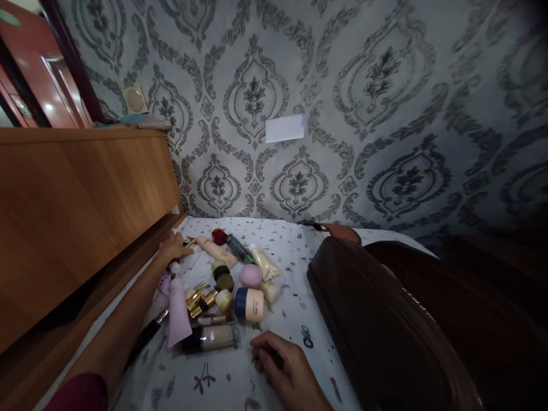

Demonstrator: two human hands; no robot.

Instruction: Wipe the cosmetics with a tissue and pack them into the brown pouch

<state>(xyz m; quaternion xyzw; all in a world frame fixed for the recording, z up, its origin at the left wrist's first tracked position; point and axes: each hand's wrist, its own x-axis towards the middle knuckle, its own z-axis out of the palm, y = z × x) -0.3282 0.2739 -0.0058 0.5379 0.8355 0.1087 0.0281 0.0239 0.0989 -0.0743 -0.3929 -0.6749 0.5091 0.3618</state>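
Observation:
My left hand (173, 248) reaches to the far left of a heap of cosmetics on a white patterned cloth (275, 235); its fingers close on a thin gold-tipped item I cannot name. My right hand (279, 361) rests on the cloth near me, fingers curled under, just right of a foundation bottle (211, 338). Between the hands lie a pink tube (177, 311), several gold lipsticks (199, 298), a blue-capped cream jar (249, 304), a pink round puff (250, 276) and a long beige tube (217, 250).
A dark brown bag (377, 322) lies on the cloth at the right. A wooden cabinet (76, 206) runs along the left. Patterned grey wallpaper (342, 95) with a white card stuck on it rises behind.

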